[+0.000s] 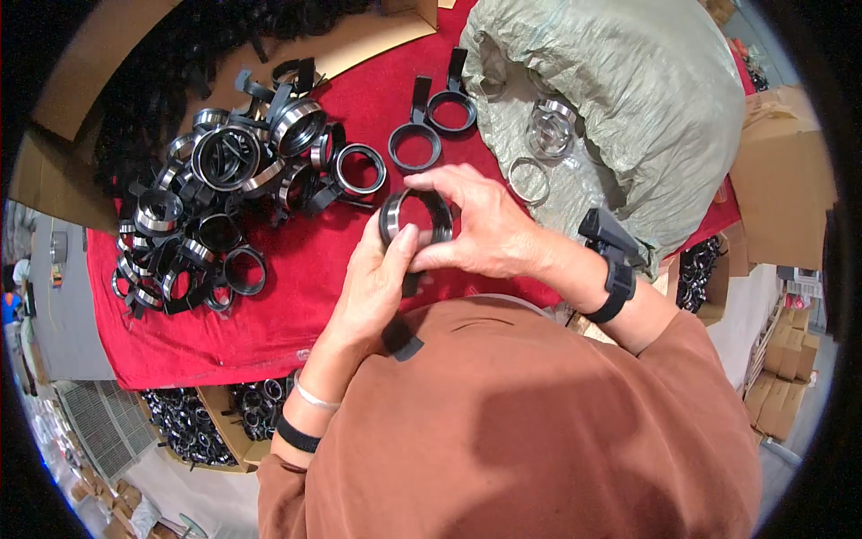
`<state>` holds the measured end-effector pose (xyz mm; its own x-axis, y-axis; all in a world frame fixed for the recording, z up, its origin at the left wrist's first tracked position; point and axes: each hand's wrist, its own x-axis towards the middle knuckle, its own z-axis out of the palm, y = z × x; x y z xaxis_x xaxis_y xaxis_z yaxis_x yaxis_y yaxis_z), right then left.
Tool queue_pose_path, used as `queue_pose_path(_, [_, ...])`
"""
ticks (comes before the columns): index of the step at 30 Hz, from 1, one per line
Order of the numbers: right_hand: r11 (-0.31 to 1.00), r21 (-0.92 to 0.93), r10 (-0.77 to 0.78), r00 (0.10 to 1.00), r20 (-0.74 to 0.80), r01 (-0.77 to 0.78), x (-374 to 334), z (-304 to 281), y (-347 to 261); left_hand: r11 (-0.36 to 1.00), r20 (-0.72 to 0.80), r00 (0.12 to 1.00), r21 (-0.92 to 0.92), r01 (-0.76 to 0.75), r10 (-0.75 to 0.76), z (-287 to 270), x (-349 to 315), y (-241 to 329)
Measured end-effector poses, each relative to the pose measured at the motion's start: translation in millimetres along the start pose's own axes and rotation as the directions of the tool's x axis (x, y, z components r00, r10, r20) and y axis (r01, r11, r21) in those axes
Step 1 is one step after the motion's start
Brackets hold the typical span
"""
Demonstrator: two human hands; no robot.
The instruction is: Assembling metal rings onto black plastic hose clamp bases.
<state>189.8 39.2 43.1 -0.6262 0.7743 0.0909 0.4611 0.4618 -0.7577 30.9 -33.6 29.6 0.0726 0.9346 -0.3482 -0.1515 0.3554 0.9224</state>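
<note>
Over the red cloth [305, 328], a black ring with a silver metal band [391, 218] is held between both hands. My left hand [366, 283] is closed on its lower left side, thumb across the near rim. On the right side, my right hand [489, 225] grips it between the thumb and bent fingers. Just beyond lie two black rings with flat handles: one ring [392, 148] nearer, the other ring [452, 133] farther off. A heap of similar silver-banded rings [224, 160] covers the cloth to the left.
At the right, a grey-green woven sack [646, 108] holds shiny metal rings [550, 130], and a loose silver ring [528, 181] lies at its mouth. An open cardboard box [377, 40] of black parts stands at the far left. Boxes [229, 422] of rings sit below the table edge.
</note>
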Motion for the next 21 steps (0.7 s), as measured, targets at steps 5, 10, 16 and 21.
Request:
queue_pose_path(5, [0.698, 0.653, 0.459, 0.884, -0.09, -0.296, -5, 34, 27, 0.999, -0.036, 0.999, -0.025, -0.021, 0.02, 10, -7, 2])
queue_pose_path(10, [0.787, 0.38, 0.561, 0.82, -0.115, -0.486, 1, 56, 25, 0.993, -0.065, 0.997, -0.113, 0.036, -0.043, 10, -12, -7])
queue_pose_path(16, [0.95, 0.268, 0.222, 0.949, -0.225, -0.159, 31, 34, 57, 0.748, -0.133, 0.881, 0.594, -0.296, 0.455, -48, 8, 50])
queue_pose_path(21, [0.875, -0.472, 0.026, 0.984, -0.177, -0.108, 56, 1, 142, 0.04, -0.042, 0.705, 0.999, 0.019, 0.708, -148, 35, 135])
